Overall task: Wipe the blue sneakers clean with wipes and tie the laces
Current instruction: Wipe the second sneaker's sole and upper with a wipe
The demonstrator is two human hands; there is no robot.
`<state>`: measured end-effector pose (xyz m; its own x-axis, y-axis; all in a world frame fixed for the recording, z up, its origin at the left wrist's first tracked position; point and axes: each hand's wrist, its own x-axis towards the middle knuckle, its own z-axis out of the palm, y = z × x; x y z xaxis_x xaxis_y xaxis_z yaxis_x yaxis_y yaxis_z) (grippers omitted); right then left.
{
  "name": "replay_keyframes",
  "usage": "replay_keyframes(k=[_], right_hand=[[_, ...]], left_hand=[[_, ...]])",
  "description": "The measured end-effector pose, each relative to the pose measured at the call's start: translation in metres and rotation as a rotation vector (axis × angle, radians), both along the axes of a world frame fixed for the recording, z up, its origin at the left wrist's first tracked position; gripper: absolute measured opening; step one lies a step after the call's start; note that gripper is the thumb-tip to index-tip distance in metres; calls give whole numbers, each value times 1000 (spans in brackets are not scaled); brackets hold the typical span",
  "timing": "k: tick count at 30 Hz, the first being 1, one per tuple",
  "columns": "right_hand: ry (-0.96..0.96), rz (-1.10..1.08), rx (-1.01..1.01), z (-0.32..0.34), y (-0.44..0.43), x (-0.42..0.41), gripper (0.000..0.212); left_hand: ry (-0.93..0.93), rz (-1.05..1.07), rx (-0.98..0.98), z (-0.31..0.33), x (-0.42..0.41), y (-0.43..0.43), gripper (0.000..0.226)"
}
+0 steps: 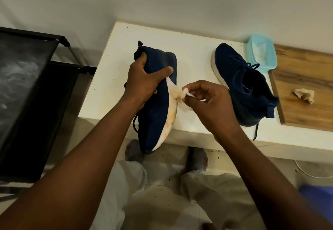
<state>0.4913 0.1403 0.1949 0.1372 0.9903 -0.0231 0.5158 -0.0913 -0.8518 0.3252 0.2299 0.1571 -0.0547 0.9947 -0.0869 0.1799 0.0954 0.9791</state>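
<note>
Floor point(162, 179): pale, flecked with dark crumbs, below the toe of the held sneaker; light trousers point(207, 193) over it.
Held sneaker point(158, 107): navy knit upper, on its side on the table. Long axis near to far, toe toward the person and overhanging the near edge, heel toward the wall. White rubber sole rim faces right, stained yellow-brown.
Left hand point(144, 74): fingers curled round the held sneaker's heel half, thumb pressed on its side.
Right hand point(207, 100): just right of the held sneaker, pinching the wipe.
Wipe point(183, 103): white, soft, crumpled; soiled end touches the sole rim.
Table point(111, 89): white, smooth, speckled.
Second sneaker point(246, 83): right of the held sneaker, apart, upright; toe far-left, heel near-right, laces loose.
Wooden board point(306, 67): further right, brown grain, carrying a crumpled used wipe point(304, 94).
Tub point(262, 53): pale blue plastic, rounded, far right.
Black rack point(27, 85): left, metal-framed.
Wall point(180, 0): plain white, beyond the heel.
</note>
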Motion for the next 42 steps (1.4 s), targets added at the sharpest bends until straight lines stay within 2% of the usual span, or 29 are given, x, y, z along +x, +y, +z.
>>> replay_keyframes(k=[3, 5, 6, 8, 12, 14, 17, 21, 23, 27, 31, 33, 36, 39, 42], right_hand=[[362, 1, -129, 12, -7, -5, 12], [481, -39, -149, 13, -10, -11, 13], [463, -57, -135, 12, -11, -13, 13], [295, -41, -87, 10, -11, -14, 18], [-88, 193, -12, 9, -21, -9, 38], [-172, 269, -46, 8, -27, -13, 34], [-144, 225, -15, 5, -30, -19, 21], [-34, 81, 106, -2, -14, -17, 18], [-55, 53, 150, -4, -3, -17, 20], [-211, 233, 256, 0, -20, -18, 26], [-375, 399, 209, -1, -51, -17, 27], [-355, 418, 227, -1, -50, -17, 27], [-164, 294, 226, 1, -32, -20, 20], [-183, 112, 244, -4, -4, -23, 15], [-240, 203, 204, -3, -12, -19, 16]], left_hand=[[10, -1, 11, -1, 0, 1, 56], [15, 3, 13, -2, -1, 3, 58], [21, 4, 13, -3, -1, 3, 59], [27, 4, 13, -5, -1, 4, 63], [-1, -5, 0, -6, -2, 4, 65], [0, -3, 1, -6, -3, 5, 63], [10, 3, 0, -6, -4, 5, 65], [5, 1, 3, -6, -3, 6, 62], [15, 9, 11, -5, -3, 6, 62], [10, 28, 11, -4, -2, 5, 65], [9, 18, 14, -3, -2, 5, 64], [6, 12, 9, -4, -2, 6, 63], [2, 2, 8, -6, -5, 7, 63], [27, 4, 28, -7, -3, 7, 59], [21, 6, 30, -7, -1, 7, 64]])
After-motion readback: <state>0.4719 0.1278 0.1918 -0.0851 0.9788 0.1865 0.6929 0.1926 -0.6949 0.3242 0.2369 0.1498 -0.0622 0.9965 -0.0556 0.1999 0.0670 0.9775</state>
